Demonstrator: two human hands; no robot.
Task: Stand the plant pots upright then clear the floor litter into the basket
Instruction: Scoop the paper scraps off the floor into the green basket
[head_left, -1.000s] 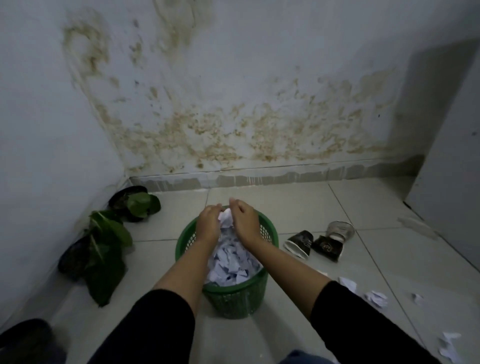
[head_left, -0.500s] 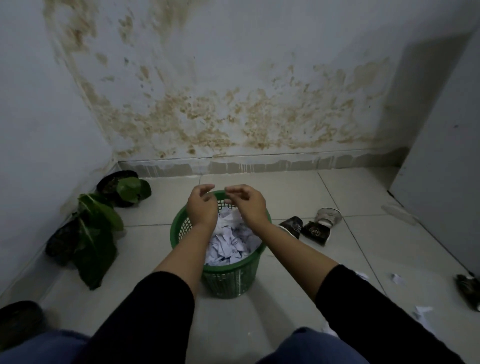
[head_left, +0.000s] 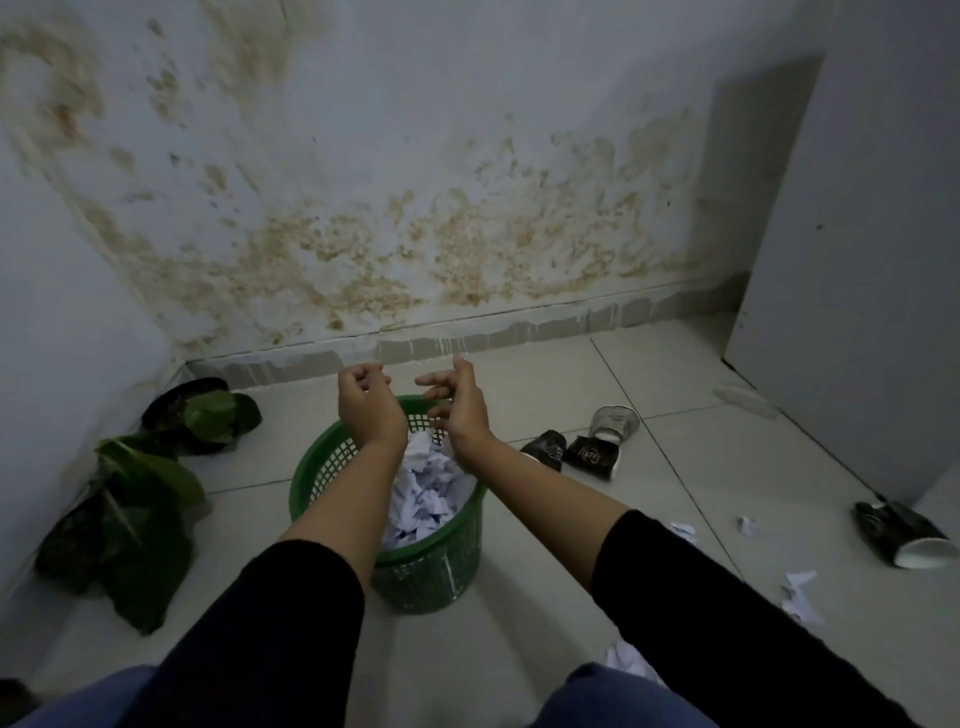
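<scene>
Hands over the basket (head_left: 332, 470): the left hand (head_left: 370, 410) and right hand (head_left: 460, 410) hover above its far rim, fingers loosely curled and holding nothing, with crumpled paper (head_left: 426, 491) heaped inside. Litter lies on the tiles to the right, namely paper scraps (head_left: 800, 597) and tipped cups (head_left: 592, 449), while the pots (head_left: 187, 415) stand at the left wall. Done well, the next gather probably takes several scraps per grasp, released low over the heap so none spills out.
</scene>
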